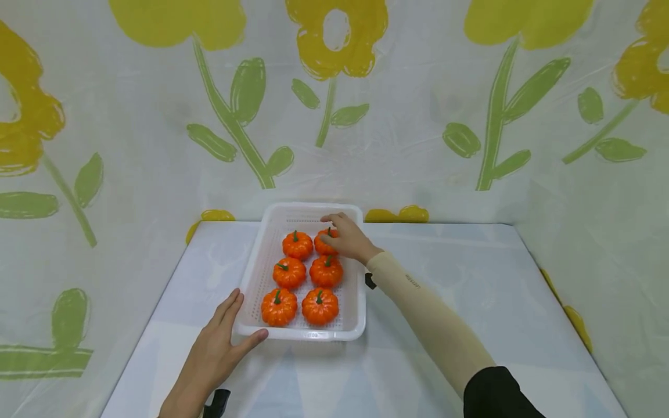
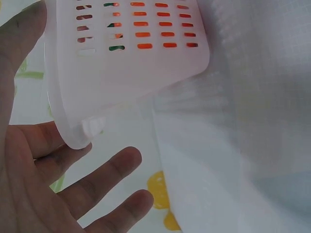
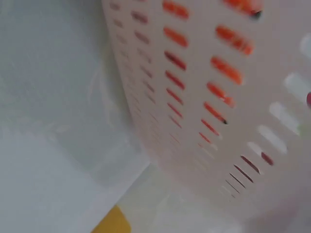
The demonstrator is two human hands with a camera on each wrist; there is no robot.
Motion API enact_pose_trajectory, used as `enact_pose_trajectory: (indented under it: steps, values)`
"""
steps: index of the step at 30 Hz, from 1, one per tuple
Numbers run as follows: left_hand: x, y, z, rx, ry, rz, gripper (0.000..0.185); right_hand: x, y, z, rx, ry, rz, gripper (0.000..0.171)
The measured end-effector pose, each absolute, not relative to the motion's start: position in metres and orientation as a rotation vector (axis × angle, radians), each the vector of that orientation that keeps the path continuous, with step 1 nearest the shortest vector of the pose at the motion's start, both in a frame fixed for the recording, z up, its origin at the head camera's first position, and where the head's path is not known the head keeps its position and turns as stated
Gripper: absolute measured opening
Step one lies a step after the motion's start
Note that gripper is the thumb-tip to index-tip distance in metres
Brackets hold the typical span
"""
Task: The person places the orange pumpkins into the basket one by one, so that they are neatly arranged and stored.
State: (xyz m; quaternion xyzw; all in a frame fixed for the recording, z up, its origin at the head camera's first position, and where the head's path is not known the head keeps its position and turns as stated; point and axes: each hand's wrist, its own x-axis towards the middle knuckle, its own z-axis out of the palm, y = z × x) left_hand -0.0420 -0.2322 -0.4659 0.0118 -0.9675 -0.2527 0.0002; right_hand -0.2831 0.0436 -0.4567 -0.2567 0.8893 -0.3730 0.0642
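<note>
Flowered backdrop (image 1: 334,116); white table (image 1: 470,278)

Six pumpkins (image 1: 326,271) (two columns of three, orange, green stems). One basket (image 1: 254,273), white, slotted. Two hands: left hand (image 1: 214,348), right hand (image 1: 349,237). One table (image 1: 470,302).

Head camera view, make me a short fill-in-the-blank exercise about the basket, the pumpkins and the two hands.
1. The white basket holds ____ orange pumpkins.
2. The pumpkins stand in two columns of ____ each.
3. The right hand touches the far-right pumpkin, the one in the row ____ from the person.
4. The left hand rests with straight fingers against the basket's near-____ corner.

Missing words: six; three; farthest; left
</note>
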Motion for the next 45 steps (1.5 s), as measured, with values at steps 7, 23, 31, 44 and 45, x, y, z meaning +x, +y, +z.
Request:
enact_pose_trajectory:
  steps: [7, 23, 31, 44, 45]
  values:
    - [-0.045, -0.234, -0.467, 0.037, -3.044, -0.78, 0.111, -0.256, 0.069, -0.456, -0.816, 2.767, -1.308, 0.044]
    - [-0.048, -0.23, -0.47, 0.061, -3.058, -0.812, 0.113, -0.167, 0.207, -0.461, -0.701, 3.082, -1.386, 0.041]
    - [-0.047, -0.23, -0.469, 0.069, -3.064, -0.801, 0.113, -0.141, 0.278, -0.483, -0.395, 3.259, -0.818, 0.066]
    - [-0.041, -0.229, -0.485, -0.051, -2.858, -0.671, 0.099, -0.122, 0.273, -0.503, -0.291, 3.186, -0.699, 0.075]
    - [-0.041, -0.227, -0.485, -0.075, -2.813, -0.646, 0.097, -0.122, 0.272, -0.503, -0.292, 3.183, -0.708, 0.075]
